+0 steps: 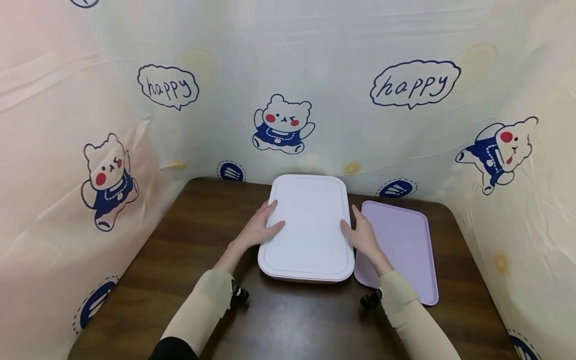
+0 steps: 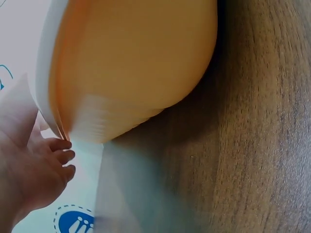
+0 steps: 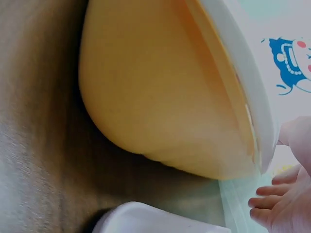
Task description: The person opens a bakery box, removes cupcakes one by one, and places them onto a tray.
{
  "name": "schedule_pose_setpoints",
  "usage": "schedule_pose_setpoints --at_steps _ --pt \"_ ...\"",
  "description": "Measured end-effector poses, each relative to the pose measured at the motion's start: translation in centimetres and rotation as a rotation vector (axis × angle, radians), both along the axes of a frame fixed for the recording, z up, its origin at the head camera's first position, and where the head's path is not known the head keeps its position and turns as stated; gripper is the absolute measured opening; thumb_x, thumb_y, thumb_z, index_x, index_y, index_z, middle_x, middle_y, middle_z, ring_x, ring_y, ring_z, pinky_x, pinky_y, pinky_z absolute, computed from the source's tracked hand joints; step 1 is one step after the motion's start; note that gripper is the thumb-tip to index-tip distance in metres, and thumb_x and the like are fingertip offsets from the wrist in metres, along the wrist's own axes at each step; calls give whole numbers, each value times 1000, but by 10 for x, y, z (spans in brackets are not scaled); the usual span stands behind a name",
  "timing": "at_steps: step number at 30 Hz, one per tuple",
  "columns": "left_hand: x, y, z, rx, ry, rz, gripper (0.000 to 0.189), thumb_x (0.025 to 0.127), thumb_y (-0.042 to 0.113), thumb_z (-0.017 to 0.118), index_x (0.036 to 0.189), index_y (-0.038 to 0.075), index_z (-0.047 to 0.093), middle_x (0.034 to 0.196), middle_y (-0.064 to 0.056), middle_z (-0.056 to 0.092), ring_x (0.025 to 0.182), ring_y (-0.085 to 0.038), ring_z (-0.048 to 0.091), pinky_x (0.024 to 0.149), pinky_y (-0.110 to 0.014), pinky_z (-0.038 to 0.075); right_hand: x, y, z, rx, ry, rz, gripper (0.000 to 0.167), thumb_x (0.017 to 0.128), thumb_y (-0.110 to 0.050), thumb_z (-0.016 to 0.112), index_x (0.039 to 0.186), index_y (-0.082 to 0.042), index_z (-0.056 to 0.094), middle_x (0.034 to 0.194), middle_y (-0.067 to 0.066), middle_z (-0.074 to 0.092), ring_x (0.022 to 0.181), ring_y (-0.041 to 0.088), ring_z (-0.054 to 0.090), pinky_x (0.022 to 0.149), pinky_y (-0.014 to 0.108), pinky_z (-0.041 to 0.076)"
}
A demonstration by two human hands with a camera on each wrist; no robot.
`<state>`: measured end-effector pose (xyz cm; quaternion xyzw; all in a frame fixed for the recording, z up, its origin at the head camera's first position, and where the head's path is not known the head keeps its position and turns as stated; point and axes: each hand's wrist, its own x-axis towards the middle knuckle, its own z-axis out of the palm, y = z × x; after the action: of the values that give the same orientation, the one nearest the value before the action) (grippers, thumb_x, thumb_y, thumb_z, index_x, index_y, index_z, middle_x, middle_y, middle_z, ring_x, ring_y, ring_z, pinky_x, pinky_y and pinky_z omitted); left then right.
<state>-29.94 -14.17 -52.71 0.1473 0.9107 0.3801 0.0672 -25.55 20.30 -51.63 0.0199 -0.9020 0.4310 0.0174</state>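
A storage box with a white lid [image 1: 310,225] stands in the middle of the table. Its body [image 2: 141,53] looks orange-yellow in the wrist views. At the lid's left edge is my left hand [image 1: 258,227], thumb over the top and fingertips right at the rim in the left wrist view. My right hand [image 1: 362,237] is at the right edge, its thumb touching the lid's rim. The other fingers of that hand extend beside the box, apart from the rim in the right wrist view. The inside of the box is hidden under the lid.
A light purple tray [image 1: 402,240] lies flat to the right of the box, partly under my right forearm. The dark wooden table [image 1: 180,280] is bounded at the back and sides by a printed cloth [image 1: 216,125] with cartoon bears.
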Motion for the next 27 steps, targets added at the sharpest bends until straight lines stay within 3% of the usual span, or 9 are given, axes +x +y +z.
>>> schedule_pose_setpoints --at_steps 5,9,11,13,15,18,20,24,27 --pt "-1 -2 -6 99 -36 9 93 105 46 68 178 18 19 186 -16 13 173 -38 17 140 -60 23 -27 12 -43 13 109 55 85 112 -47 53 173 3 21 176 35 28 162 55 32 137 62 28" --pt "-1 -2 -10 74 -12 -4 91 106 45 67 178 17 19 187 -16 11 174 -39 13 140 -61 20 -26 6 -46 16 118 87 86 114 -47 52 175 1 14 179 31 25 163 53 33 137 61 28" --pt "-3 -2 -10 67 2 -5 90 106 47 66 177 17 20 186 -17 10 174 -41 11 140 -63 18 -19 -2 -32 -3 81 71 87 112 -42 57 174 2 14 179 29 24 164 50 32 135 67 26" --pt "-6 -4 -13 75 12 -5 92 104 50 67 177 15 22 186 -21 10 173 -45 11 139 -67 17 -19 -5 -33 -1 92 60 87 111 -40 57 174 2 15 179 29 25 164 50 33 135 66 28" --pt "-17 -8 -30 81 42 -7 93 104 57 64 177 17 23 185 -22 12 173 -46 12 139 -67 18 -17 -7 -33 2 93 49 87 111 -41 57 174 2 15 179 27 26 163 49 35 135 65 29" --pt "-35 -13 -58 89 65 -12 96 101 66 64 177 23 24 186 -19 13 173 -43 13 138 -67 19 -8 -14 -18 4 52 47 86 111 -32 59 174 3 12 180 28 24 164 48 34 136 59 31" --pt "-49 -16 -78 78 84 -12 96 101 71 62 177 28 23 187 -13 14 174 -39 13 139 -64 21 -5 -14 -15 1 42 33 88 111 -32 61 174 3 12 181 27 24 165 47 33 137 57 30" --pt "-68 -19 -96 81 93 -40 96 100 71 65 177 32 24 187 -6 18 174 -36 12 138 -67 20 -1 -14 -13 -15 30 6 91 109 -32 64 175 1 12 180 27 26 166 46 32 137 57 30" --pt "-79 -22 -102 70 105 -48 96 99 74 64 176 32 26 186 -4 22 175 -34 13 138 -66 21 1 -15 -14 -29 22 0 91 109 -34 64 175 -1 13 181 26 26 165 45 33 136 56 33"
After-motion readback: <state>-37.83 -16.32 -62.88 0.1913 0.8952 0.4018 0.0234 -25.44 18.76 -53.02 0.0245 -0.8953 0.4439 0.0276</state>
